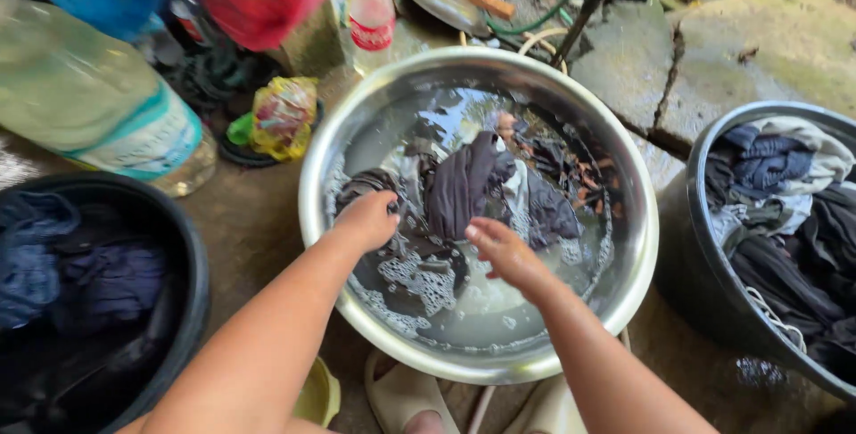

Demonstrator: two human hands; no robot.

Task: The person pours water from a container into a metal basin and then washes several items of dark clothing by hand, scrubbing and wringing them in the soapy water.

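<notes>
A large shiny metal basin sits on the ground in front of me, filled with soapy water and dark wet clothes. My left hand is closed on a bunched fold of the dark cloth at the basin's left side. My right hand hovers just above the water near the middle, fingers loosely curled, close to the hanging edge of the same dark cloth; whether it grips anything is unclear.
A black tub with dark clothes stands at the left, another dark tub of wrung clothes at the right. Behind are a big plastic water bottle, a small bottle, a crumpled wrapper, a hose and cracked concrete.
</notes>
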